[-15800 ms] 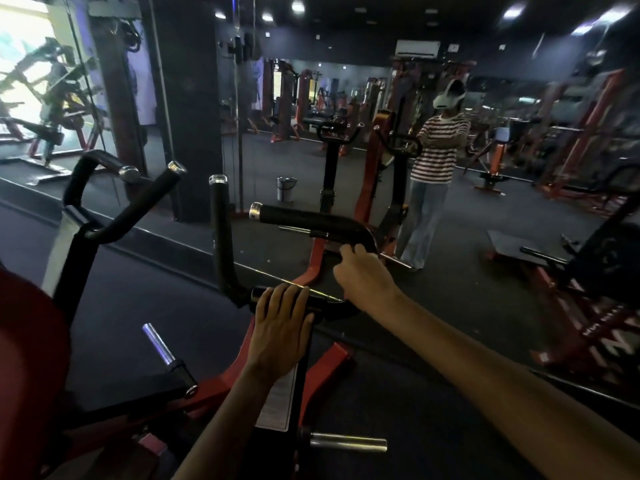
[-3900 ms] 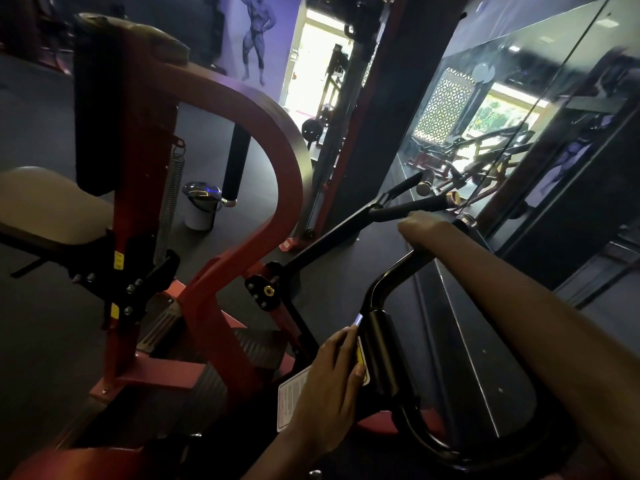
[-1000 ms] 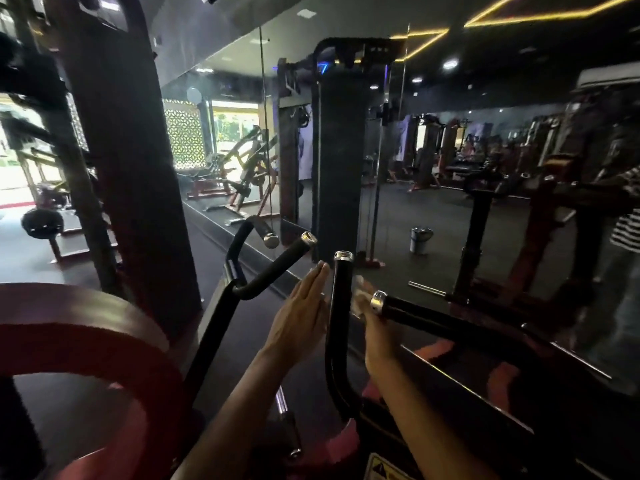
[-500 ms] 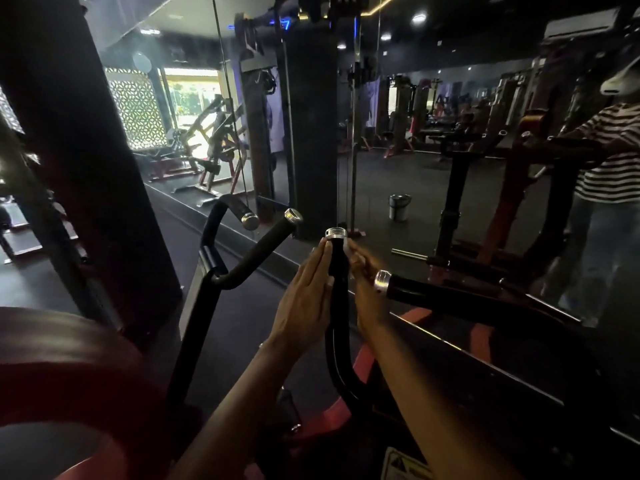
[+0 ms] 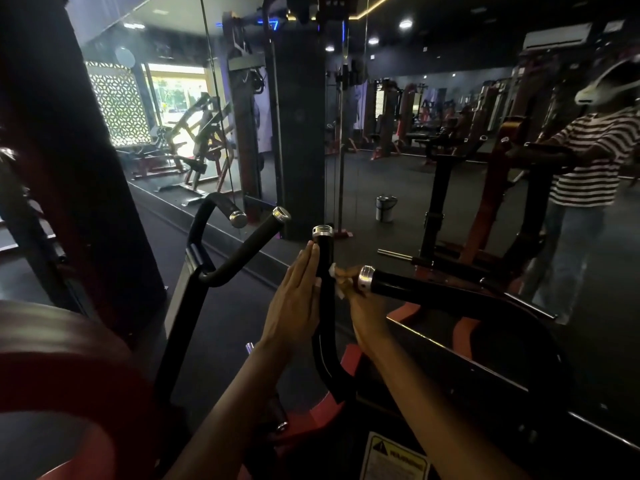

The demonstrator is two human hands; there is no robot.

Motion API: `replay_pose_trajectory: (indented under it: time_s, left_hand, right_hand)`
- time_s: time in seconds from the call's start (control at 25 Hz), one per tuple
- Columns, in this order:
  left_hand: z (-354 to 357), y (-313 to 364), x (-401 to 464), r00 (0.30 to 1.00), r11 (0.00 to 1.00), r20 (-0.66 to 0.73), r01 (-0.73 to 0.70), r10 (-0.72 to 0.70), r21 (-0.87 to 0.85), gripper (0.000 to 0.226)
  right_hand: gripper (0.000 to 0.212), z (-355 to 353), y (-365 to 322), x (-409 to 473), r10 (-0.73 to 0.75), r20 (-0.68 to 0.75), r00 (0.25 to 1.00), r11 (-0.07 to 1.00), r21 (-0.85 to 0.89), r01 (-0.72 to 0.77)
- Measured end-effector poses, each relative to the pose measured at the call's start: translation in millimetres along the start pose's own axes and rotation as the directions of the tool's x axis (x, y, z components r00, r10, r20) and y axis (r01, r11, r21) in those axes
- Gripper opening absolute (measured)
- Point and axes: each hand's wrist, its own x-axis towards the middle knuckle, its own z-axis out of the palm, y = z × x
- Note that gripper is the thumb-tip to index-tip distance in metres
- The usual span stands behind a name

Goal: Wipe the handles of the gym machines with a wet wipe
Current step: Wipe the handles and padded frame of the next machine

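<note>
An upright black handle with a chrome cap stands in the middle of the view. My left hand lies flat against its left side, fingers straight and together. My right hand is on the handle's right side, with a white wet wipe showing between its fingers and the grip. A second black handle with a chrome end lies roughly level across my right hand and hides part of it. Two more black handles rise on the left arm of the machine.
A wall mirror runs just behind the handles and reflects the gym, a small bin and a person in a striped shirt. A dark pillar stands left. A red pad fills the lower left. A warning label sits below.
Both hands have slid a little lower on the upright handle, away from its chrome cap. The view has shifted slightly; the wipe now shows white beside the grip.
</note>
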Motion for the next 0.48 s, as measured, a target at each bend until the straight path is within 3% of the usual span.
replay_pose_trajectory:
  time_s: [0.16,0.28,0.48]
  left_hand:
    - [3.1,1.2,-11.6,0.997,0.998,0.042,0.06,-0.06,0.013,0.059]
    - [3.2,2.0,-19.3,0.997,0.998,0.036,0.063,-0.064,0.027,0.056]
    - [5.8,8.8,-34.4,0.994,0.995,0.047,0.096,-0.096,0.0,0.057]
  right_hand:
    - [0.01,-16.7,11.3,-8.1,-0.063,0.101,0.993,0.986,-0.151,0.078]
    - [0.024,-28.4,5.8,-22.4,-0.112,0.262,0.958,0.957,-0.231,0.175]
    - [0.018,-57.4,0.8,-41.1,0.077,0.504,0.86,0.826,-0.516,0.228]
